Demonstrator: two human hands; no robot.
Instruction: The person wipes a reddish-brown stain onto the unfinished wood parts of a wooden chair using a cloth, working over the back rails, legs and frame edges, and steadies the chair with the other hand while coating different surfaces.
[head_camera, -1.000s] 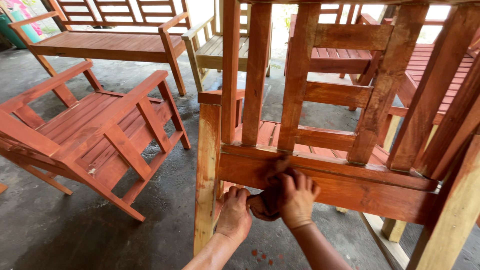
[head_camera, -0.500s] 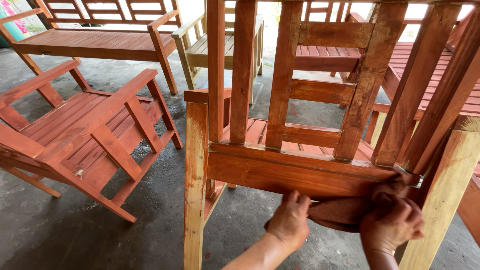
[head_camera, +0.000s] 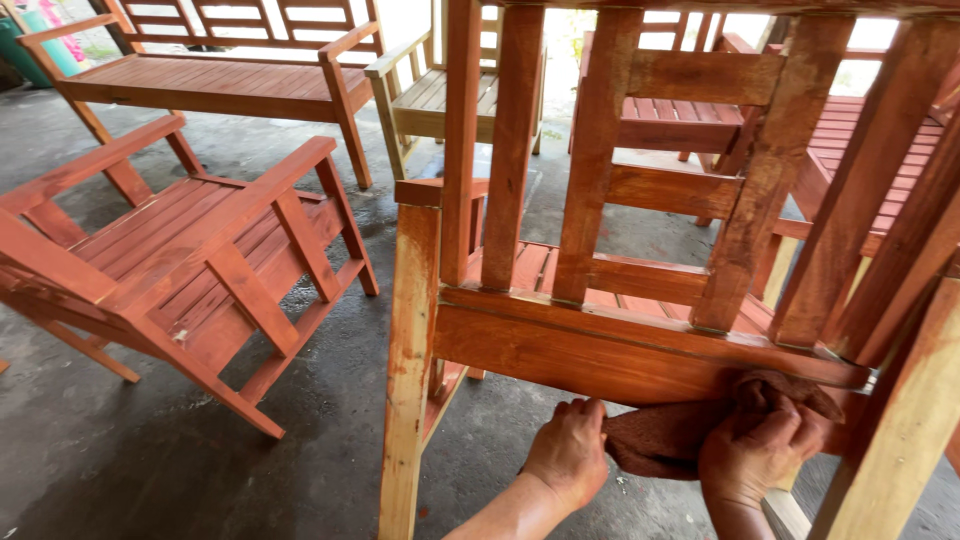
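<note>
Reddish-brown cloth (head_camera: 665, 435), bunched and stained, is pressed up against the underside of the wide horizontal rail (head_camera: 600, 350) of a wooden chair frame, near the rail's right end. The right hand (head_camera: 765, 450) is closed over the cloth's thicker end, fingers curled into the fabric just below the rail. The left hand (head_camera: 570, 455) pinches the cloth's other end, its fingertips bent up against the rail's lower edge. That rail is coated a wet-looking red-brown, while the front leg (head_camera: 410, 370) at its left end is pale wood with orange streaks, and another pale post (head_camera: 900, 430) stands just right of the right hand. Upright slats (head_camera: 515, 150) rise from the rail. Off to the left, well apart, a stained armchair (head_camera: 190, 260) rests tilted on the grey concrete floor (head_camera: 330, 440). Farther back stand a long stained bench (head_camera: 210, 85) and an unstained pale chair (head_camera: 440, 95).
</note>
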